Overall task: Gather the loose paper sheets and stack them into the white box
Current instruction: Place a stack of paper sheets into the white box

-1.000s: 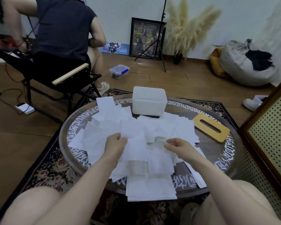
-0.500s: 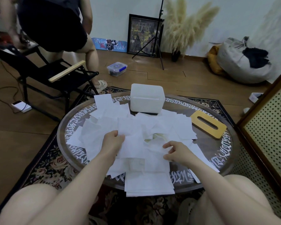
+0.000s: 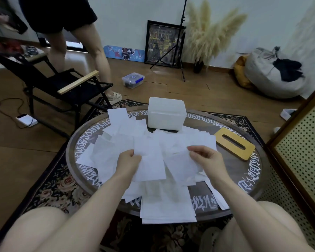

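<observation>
Gathering step, early. Loose paper sheets (image 3: pixel 116 148) spread over most of the round table (image 3: pixel 251 171), thickest at centre, overlapping every way; a squarer stack (image 3: pixel 167 206) overhanging the near edge. Left hand (image 3: pixel 128 163) curled on one sheet (image 3: pixel 149 160), thumb on top, pinching its left edge and lifting it clear of the pile. Right hand (image 3: pixel 207 160) half closed, fingertips pinching the top corner of a second sheet (image 3: pixel 182 168) just beside the first; both sheets tilted, not yet aligned. White box (image 3: pixel 165 114) at the far edge of the table, upright, touching the far fringe of the spread; whether open on top, cannot tell, and no sheets seen in it. Wooden slotted lid (image 3: pixel 234 143) flat near the right edge, apart from the box. Judged next: bring the two held sheets together, square their edges, add to the near stack or carry to the box. Thin paper likely to slip and fan, so a firm pinch and edge-tapping needed. Bulk of task left.
</observation>
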A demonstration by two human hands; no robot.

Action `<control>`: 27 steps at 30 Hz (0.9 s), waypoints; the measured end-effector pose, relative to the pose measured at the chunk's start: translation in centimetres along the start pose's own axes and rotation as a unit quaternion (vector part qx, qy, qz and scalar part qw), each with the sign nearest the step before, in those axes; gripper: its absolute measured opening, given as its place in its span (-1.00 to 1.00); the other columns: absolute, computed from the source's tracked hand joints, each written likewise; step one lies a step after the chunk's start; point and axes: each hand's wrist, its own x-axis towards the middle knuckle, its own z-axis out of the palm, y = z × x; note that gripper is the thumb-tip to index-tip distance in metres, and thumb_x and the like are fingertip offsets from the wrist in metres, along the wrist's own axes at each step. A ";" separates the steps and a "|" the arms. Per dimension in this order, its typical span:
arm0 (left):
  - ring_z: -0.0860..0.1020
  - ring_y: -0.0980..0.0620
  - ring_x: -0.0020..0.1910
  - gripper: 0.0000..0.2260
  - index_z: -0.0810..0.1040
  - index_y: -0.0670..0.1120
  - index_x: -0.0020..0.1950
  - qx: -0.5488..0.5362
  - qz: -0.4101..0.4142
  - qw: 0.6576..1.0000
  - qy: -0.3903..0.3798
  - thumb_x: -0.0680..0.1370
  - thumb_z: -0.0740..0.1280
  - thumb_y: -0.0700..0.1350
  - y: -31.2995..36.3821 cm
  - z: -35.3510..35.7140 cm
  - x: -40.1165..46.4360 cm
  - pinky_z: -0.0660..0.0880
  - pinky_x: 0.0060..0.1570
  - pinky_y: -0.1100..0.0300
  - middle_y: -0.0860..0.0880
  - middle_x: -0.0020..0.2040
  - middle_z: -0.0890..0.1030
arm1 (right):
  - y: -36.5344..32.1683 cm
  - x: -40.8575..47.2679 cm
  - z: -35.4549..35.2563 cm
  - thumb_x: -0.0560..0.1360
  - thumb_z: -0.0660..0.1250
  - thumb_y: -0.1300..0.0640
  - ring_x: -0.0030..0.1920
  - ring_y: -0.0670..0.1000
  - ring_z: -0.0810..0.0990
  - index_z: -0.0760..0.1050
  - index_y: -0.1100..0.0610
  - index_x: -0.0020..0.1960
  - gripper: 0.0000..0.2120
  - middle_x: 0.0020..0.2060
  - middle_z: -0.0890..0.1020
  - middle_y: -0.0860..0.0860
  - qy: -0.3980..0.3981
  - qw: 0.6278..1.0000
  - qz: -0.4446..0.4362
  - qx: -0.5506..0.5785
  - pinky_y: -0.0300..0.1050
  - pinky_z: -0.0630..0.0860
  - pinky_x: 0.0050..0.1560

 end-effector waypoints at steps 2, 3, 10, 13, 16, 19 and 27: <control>0.55 -0.12 -0.16 -0.82 0.54 -0.20 -0.17 0.000 -0.007 1.000 0.008 0.53 0.18 -0.34 -0.4 0.3 0.1 0.45 -0.16 0.08 -0.20 -0.12 0.60 | -0.7 0.1 -0.2 0.48 0.36 0.37 -0.20 -0.20 0.59 0.64 0.10 -0.11 -0.81 -0.23 0.68 -0.12 0.024 0.998 -0.024 0.051 -0.29 0.47 -0.11; 0.54 -0.11 -0.18 -0.83 0.54 -0.20 -0.18 -0.001 -0.011 1.000 0.012 0.52 0.18 -0.34 -0.6 0.5 0.1 0.44 -0.18 0.09 -0.20 -0.13 0.60 | -0.9 0.1 -0.3 0.47 0.36 0.37 -0.21 -0.21 0.59 0.63 0.10 -0.11 -0.81 -0.25 0.69 -0.13 0.036 0.996 -0.035 0.071 -0.30 0.47 -0.11; 0.58 -0.08 -0.15 -0.85 0.59 -0.16 -0.04 -0.055 -0.019 0.997 -0.050 0.56 0.22 -0.27 -0.5 2.1 -0.9 0.51 -0.13 0.07 -0.13 -0.09 0.63 | -1.1 0.1 1.1 0.46 0.37 0.39 -0.20 -0.16 0.58 0.62 0.13 -0.10 -0.82 -0.23 0.67 -0.08 0.024 0.993 -0.050 0.106 -0.35 0.49 -0.17; 0.62 -0.07 -0.11 -0.84 0.60 -0.15 0.04 -0.091 -0.009 0.995 -0.046 0.59 0.22 -0.24 -0.2 2.2 -0.7 0.56 -0.05 0.01 -0.13 -0.01 0.66 | -0.8 0.0 1.6 0.45 0.36 0.41 -0.28 -0.15 0.56 0.59 0.16 -0.01 -0.79 -0.21 0.61 0.07 -0.012 0.997 -0.021 0.076 -0.41 0.45 -0.31; 0.63 -0.06 -0.10 -0.82 0.61 -0.07 0.00 -0.112 0.000 0.993 -0.027 0.60 0.21 -0.23 0.1 2.0 -0.6 0.57 -0.11 0.04 -0.09 -0.02 0.67 | -0.8 -0.2 1.4 0.46 0.37 0.40 -0.36 -0.17 0.58 0.52 0.16 0.13 -0.71 -0.23 0.60 0.12 -0.049 0.996 0.030 0.062 -0.36 0.41 -0.39; 0.62 -0.05 -0.11 -0.80 0.60 -0.05 -0.04 -0.119 0.002 0.993 -0.025 0.61 0.20 -0.23 0.1 2.0 -0.6 0.56 -0.18 0.11 -0.09 -0.04 0.67 | -0.3 -0.2 1.3 0.45 0.41 0.31 -0.30 -0.09 0.57 0.50 0.08 0.15 -0.68 -0.22 0.67 0.05 -0.080 0.993 0.090 0.004 -0.21 0.36 -0.30; 0.60 -0.08 -0.13 -0.80 0.60 -0.05 -0.05 -0.113 0.005 0.993 -0.026 0.60 0.20 -0.23 0.0 2.1 -0.6 0.54 -0.16 0.08 -0.10 -0.07 0.66 | -0.2 -0.6 1.3 0.46 0.43 0.22 -0.42 -0.12 0.46 0.63 0.16 -0.03 -0.90 -0.32 0.67 -0.07 -0.105 0.984 0.141 -0.016 -0.21 0.25 -0.32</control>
